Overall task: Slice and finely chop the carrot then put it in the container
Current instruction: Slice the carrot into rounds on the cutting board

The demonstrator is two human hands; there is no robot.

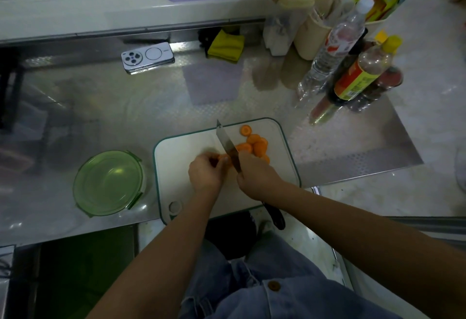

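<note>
Slicing on white plastic board (176,167).
Left hand (205,175) pinches carrot stub (222,158); right hand (255,176) grips steel knife (225,141); about six round slices (260,147).

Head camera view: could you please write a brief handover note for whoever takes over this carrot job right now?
Left hand: pinches the short orange carrot stub on the white green-rimmed cutting board.
Right hand: grips the steel-bladed kitchen knife, blade right beside the stub.
Done: a pile of round orange carrot slices lies on the board, right of the blade.
Left: slice the stub, finely chop everything, then move it into the round green container, which stands empty left of the board.
</note>
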